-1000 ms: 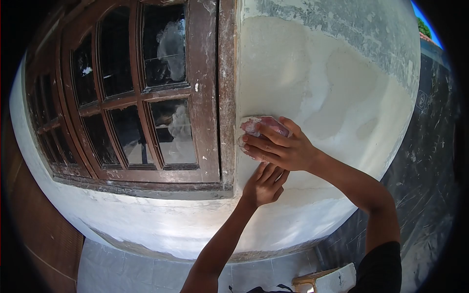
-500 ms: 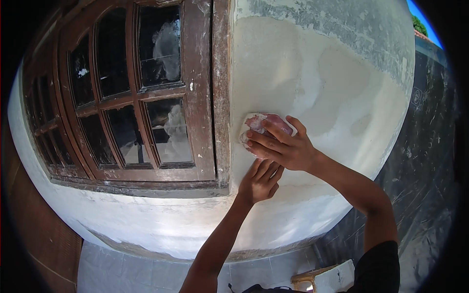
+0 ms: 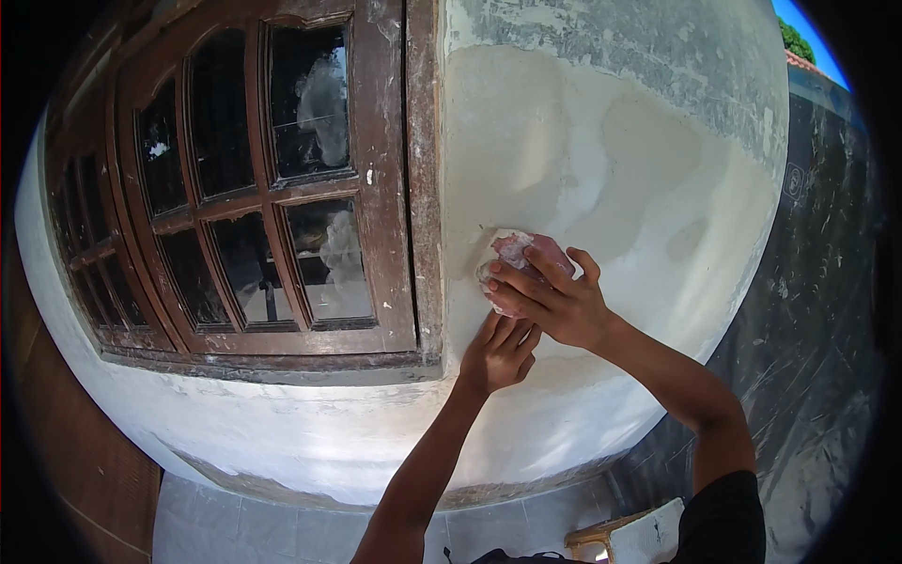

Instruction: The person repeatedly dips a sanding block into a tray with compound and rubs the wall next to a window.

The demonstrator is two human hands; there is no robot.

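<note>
1. the pink pad [image 3: 508, 252], smeared with white, lies against the pale wall [image 3: 648, 329], just right of the window frame [image 3: 427, 235]; whether it is plastic or something else i cannot tell.
2. the right hand [image 3: 568, 305] grasps it, fingers spread across its face; a wide spread like this probably keeps the pad flat and shares out the pressure.
3. the left hand [image 3: 500, 355] sits below, fingers bent and tips at the pad's lower edge, perhaps to steady it from underneath. whether they pinch it or only touch it, i cannot tell; the right hand partly covers that spot.
4. the left arm comes up from below and the right one in from the side, which leaves the pad's upper left edge uncovered.
5. the window frame's worn wood stands close on the left and likely limits room that way.
6. a dark sheet [image 3: 799, 310] hangs beyond the wall's right edge, well apart from the hands.
7. low down, a pale-topped stool-like thing [image 3: 648, 534] stands near the black sleeve [image 3: 723, 517], above the grey floor [image 3: 310, 526].
</note>
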